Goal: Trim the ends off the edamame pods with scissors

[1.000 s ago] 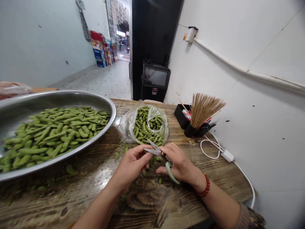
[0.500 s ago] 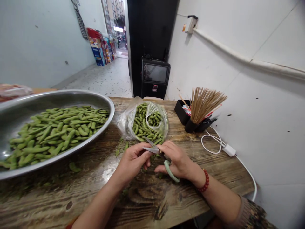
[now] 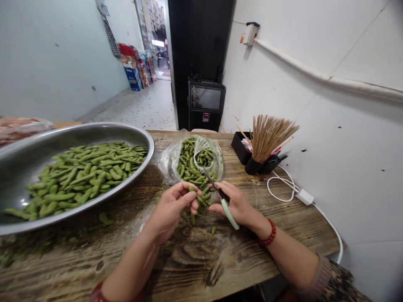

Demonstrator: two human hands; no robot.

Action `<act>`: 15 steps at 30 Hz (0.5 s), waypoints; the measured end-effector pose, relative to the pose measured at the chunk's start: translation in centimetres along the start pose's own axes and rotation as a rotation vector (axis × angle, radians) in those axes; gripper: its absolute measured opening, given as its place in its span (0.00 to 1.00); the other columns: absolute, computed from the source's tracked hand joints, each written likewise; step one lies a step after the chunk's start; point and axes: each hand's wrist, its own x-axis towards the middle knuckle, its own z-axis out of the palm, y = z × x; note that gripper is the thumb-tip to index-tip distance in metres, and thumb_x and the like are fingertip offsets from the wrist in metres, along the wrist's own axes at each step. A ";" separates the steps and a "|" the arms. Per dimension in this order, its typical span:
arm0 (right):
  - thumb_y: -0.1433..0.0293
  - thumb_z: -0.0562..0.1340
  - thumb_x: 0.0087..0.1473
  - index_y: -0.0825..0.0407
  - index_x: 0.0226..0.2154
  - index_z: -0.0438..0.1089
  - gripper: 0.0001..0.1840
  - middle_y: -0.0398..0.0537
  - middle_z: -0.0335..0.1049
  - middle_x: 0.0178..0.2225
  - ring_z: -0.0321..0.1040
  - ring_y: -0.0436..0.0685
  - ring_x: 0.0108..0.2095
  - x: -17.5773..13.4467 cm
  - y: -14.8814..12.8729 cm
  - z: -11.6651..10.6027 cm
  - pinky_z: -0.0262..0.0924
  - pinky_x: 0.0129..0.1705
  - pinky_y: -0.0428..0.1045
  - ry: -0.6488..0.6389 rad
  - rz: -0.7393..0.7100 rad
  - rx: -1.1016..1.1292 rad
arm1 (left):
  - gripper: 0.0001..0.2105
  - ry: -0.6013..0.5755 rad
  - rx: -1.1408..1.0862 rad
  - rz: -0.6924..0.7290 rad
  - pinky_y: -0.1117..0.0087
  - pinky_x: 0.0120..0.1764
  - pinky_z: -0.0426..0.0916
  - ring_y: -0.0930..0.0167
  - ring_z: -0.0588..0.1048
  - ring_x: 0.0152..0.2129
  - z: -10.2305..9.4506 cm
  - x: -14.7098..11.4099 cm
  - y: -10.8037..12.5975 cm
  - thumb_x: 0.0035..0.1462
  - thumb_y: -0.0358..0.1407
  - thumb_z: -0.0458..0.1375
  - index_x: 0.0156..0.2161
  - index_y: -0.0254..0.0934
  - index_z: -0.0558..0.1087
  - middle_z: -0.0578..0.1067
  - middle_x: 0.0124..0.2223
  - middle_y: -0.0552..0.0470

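My left hand (image 3: 173, 205) pinches a green soybean pod (image 3: 196, 193) between thumb and fingers, in front of a clear plastic bag (image 3: 168, 161) of pods. In my right hand (image 3: 234, 203) are scissors (image 3: 229, 214) with pale green handles, their blades pointing up and away toward the bag. The blades are apart from the held pod. Loose pods (image 3: 204, 197) spill from the bag's near side, and a small green piece (image 3: 214, 230) lies on the wood below. To the left, a large metal basin (image 3: 150, 147) holds many pods (image 3: 91, 172).
A black holder (image 3: 252, 167) with thin wooden sticks (image 3: 272, 136) stands at the right, beside a white cable with an adapter (image 3: 304, 197). Green trimmings (image 3: 63, 241) litter the wooden table (image 3: 176, 268) below the basin. A black speaker box (image 3: 206, 102) stands beyond the table.
The scissors have drawn back to the right from my left hand, and their blades have swung upward and closed together. A pod now shows in my left fingers. The view has shifted slightly.
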 end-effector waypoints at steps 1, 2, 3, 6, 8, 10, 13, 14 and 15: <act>0.59 0.67 0.50 0.54 0.49 0.64 0.27 0.50 0.65 0.37 0.63 0.56 0.36 0.0 0.0 -0.1 0.61 0.39 0.51 0.008 0.003 -0.007 | 0.09 0.027 -0.047 0.005 0.80 0.21 0.64 0.79 0.68 0.20 -0.1 0.0 0.1 0.47 0.35 0.65 0.33 0.33 0.74 0.74 0.30 0.52; 0.59 0.67 0.49 0.54 0.49 0.64 0.28 0.50 0.65 0.37 0.63 0.57 0.37 -0.1 0.0 -0.1 0.61 0.40 0.52 0.008 -0.004 -0.015 | 0.09 0.055 -0.093 0.008 0.81 0.21 0.63 0.80 0.68 0.19 -0.3 0.1 0.1 0.46 0.34 0.66 0.33 0.32 0.74 0.74 0.30 0.53; 0.58 0.68 0.48 0.54 0.49 0.63 0.30 0.51 0.65 0.37 0.62 0.57 0.37 -0.1 0.0 -0.1 0.61 0.40 0.52 -0.001 -0.019 -0.023 | 0.10 0.081 -0.136 0.009 0.82 0.20 0.63 0.81 0.67 0.19 -0.4 0.2 0.2 0.45 0.33 0.67 0.34 0.32 0.74 0.73 0.29 0.54; 0.57 0.69 0.46 0.55 0.49 0.63 0.32 0.52 0.65 0.39 0.62 0.59 0.39 -0.3 -0.2 -0.1 0.61 0.41 0.54 -0.022 -0.060 -0.029 | 0.11 0.132 -0.240 0.004 0.83 0.21 0.64 0.81 0.67 0.19 -0.6 0.4 0.3 0.43 0.32 0.69 0.33 0.32 0.74 0.71 0.26 0.56; 0.57 0.69 0.45 0.56 0.49 0.63 0.33 0.53 0.65 0.39 0.62 0.59 0.39 -0.3 -0.3 0.0 0.61 0.42 0.54 -0.027 -0.069 -0.029 | 0.12 0.144 -0.282 0.002 0.82 0.23 0.67 0.80 0.69 0.20 -0.7 0.5 0.3 0.41 0.31 0.69 0.32 0.32 0.73 0.72 0.27 0.56; 0.57 0.69 0.45 0.57 0.49 0.63 0.33 0.54 0.65 0.39 0.62 0.59 0.39 -0.3 -0.4 0.1 0.61 0.42 0.54 -0.034 -0.066 -0.032 | 0.12 0.150 -0.306 0.010 0.82 0.25 0.69 0.80 0.71 0.22 -0.7 0.6 0.2 0.41 0.30 0.70 0.31 0.32 0.73 0.72 0.28 0.55; 0.57 0.69 0.45 0.56 0.50 0.62 0.34 0.53 0.66 0.39 0.62 0.59 0.39 -0.3 -0.5 0.3 0.61 0.42 0.54 -0.056 -0.055 -0.017 | 0.11 0.148 -0.320 0.013 0.82 0.26 0.71 0.80 0.72 0.22 -0.7 0.6 0.0 0.41 0.30 0.70 0.30 0.31 0.73 0.73 0.27 0.56; 0.56 0.69 0.45 0.56 0.50 0.63 0.34 0.53 0.66 0.39 0.62 0.59 0.39 -0.3 -0.5 0.3 0.61 0.42 0.54 -0.064 -0.052 -0.007 | 0.11 0.144 -0.318 0.011 0.82 0.26 0.71 0.80 0.72 0.22 -0.6 0.5 -0.1 0.41 0.30 0.70 0.30 0.31 0.72 0.73 0.27 0.56; 0.56 0.69 0.45 0.55 0.49 0.63 0.33 0.53 0.66 0.40 0.63 0.59 0.40 -0.3 -0.6 0.4 0.61 0.43 0.54 -0.068 -0.052 0.003 | 0.11 0.138 -0.312 0.006 0.82 0.27 0.71 0.79 0.72 0.23 -0.6 0.5 -0.1 0.41 0.30 0.70 0.29 0.31 0.72 0.73 0.27 0.56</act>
